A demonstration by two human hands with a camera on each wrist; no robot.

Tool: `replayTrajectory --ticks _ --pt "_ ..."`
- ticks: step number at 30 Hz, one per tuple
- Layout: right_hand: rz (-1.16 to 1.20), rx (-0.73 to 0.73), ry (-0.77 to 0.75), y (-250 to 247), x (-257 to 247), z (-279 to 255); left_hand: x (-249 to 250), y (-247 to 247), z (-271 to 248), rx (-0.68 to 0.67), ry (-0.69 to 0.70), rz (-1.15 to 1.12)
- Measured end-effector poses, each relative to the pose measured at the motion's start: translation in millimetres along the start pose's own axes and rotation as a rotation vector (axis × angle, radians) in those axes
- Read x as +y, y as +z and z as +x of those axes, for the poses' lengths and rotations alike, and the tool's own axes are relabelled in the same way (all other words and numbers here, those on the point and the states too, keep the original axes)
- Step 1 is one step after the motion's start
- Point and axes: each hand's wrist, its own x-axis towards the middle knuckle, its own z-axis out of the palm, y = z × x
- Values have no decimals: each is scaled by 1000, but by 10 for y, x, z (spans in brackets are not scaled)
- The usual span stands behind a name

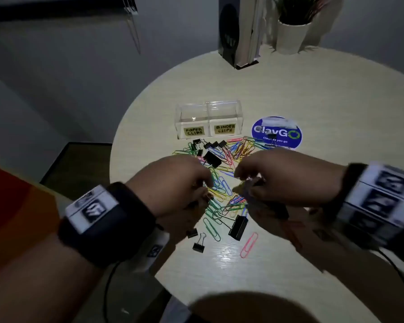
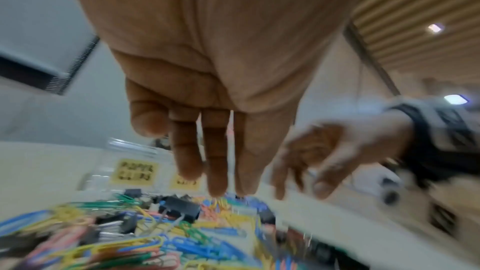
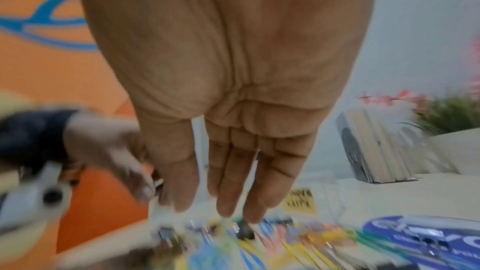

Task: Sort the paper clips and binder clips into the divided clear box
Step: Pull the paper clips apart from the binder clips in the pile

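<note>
Box point(image 1: 208, 121), clear plastic w/ two compartments, sits on the round table point(image 1: 313, 108) at 12 o'clock from the clip pile. Left compartment carries a yellow label "PAPER CLIPS" point(image 1: 193, 131), right one "BINDER CLIPS" point(image 1: 224, 129); both look empty from the head view, though glare on the walls makes that only probable.

Paper clips point(image 1: 222, 185), mixed colours, lie scattered just in front of the box, w/ black binder clips among them: a small row point(image 1: 214, 144) close to the box, a big one point(image 1: 212, 159) at 12 o'clock of the left hand, another big one point(image 1: 238, 227) at 6 o'clock of the pile, a small one point(image 1: 198, 245) nearer the person. One pink paper clip point(image 1: 248, 245) lies apart at 5 o'clock.

Left hand point(image 1: 173, 183) hovers over the pile's 9 o'clock side; in its wrist view the fingers point(image 2: 215, 151) hang straight, holding nothing. Right hand point(image 1: 285, 176) hovers over the 3 o'clock side, fingers point(image 3: 233, 182) likewise straight in its wrist view, nothing gripped.

Blue round sticker point(image 1: 276, 134) lies at 3 o'clock of the box; potted plant point(image 1: 292, 31) and a book stand point(image 1: 240, 31) sit at the far edge.
</note>
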Motion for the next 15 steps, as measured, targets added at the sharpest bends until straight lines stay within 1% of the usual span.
replayTrajectory --ticks 2,3,4,6,9,12,15 --pt "-121 -29 -20 107 8 108 68 101 119 14 53 144" --pt "-192 -57 -48 174 46 147 86 173 178 9 72 181" --pt "-265 -85 -53 241 39 152 140 218 193 -23 64 213" --pt "-330 -68 -52 314 68 149 150 310 225 -65 56 203" --pt "-340 7 -47 394 114 150 115 374 254 -72 32 180" --pt "-266 30 -11 417 87 132 71 411 259 -57 35 109" --pt "-281 23 11 418 61 112 31 437 261 -50 67 101"
